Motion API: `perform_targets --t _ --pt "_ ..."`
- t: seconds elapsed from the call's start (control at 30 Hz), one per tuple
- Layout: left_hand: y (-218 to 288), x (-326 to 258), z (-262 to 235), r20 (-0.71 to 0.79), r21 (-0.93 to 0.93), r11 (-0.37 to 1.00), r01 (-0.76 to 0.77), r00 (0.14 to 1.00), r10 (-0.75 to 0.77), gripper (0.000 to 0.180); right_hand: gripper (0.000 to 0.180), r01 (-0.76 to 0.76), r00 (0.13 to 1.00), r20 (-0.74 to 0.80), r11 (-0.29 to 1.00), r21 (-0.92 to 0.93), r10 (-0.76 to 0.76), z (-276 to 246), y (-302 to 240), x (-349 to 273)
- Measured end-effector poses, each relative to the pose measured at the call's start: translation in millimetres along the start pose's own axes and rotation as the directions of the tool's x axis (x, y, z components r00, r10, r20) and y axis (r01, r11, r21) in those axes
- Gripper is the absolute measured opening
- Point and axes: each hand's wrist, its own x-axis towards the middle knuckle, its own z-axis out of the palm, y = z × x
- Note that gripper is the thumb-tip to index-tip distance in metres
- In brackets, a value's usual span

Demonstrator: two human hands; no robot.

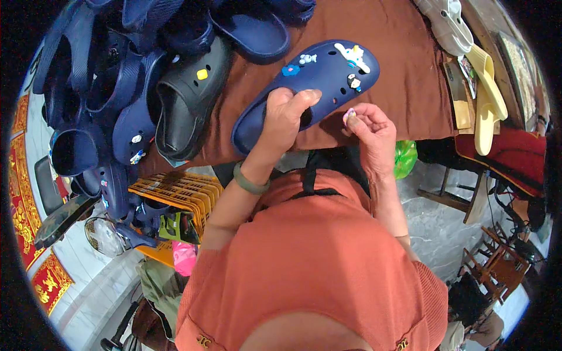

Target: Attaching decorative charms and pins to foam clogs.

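A navy blue clog (319,73) lies tilted on the brown cloth, its toe pointing to the far right. Shoe charms sit on its upper: a white figure (352,57), a small dark-and-white figure (354,82), a blue flower (290,70) and a pale bone-like one (308,59). My left hand (284,114) grips the clog at its opening, thumb on the upper and fingers hidden inside. Just right of the clog, my right hand (374,131) pinches a small white-and-purple shoe charm (349,114) between thumb and fingers, apart from the shoe.
Left of the clog stands a black clog (190,99) with a yellow charm. Several navy clogs (134,111) are heaped at the far left. An orange crate (175,190) sits below the table's left edge. Pale yellow slippers (487,105) lie at the right edge of the brown cloth (404,64).
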Motion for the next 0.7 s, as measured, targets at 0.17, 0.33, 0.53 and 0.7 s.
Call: perform_targets --t 0.17,0.33,0.53,0.7 --pt "-2 -2 1 -0.016 -0.022 0.999 -0.027 1.000 0.027 0.018 0.014 0.010 1.000 0.011 0.999 -0.031 -0.010 11 1 6" --pt "4 -5 2 0.030 -0.029 0.998 -0.050 0.998 0.051 0.018 0.014 0.013 1.000 -0.018 0.996 -0.084 -0.015 14 3 6" --pt "0 -10 3 -0.019 0.074 0.995 0.070 0.997 -0.069 0.016 0.012 0.019 0.996 -0.087 0.997 -0.069 -0.025 11 9 4" --pt "3 -14 14 0.017 -0.008 0.999 0.046 0.999 -0.046 0.015 0.010 -0.019 0.996 -0.086 0.995 -0.098 0.011 5 6 3"
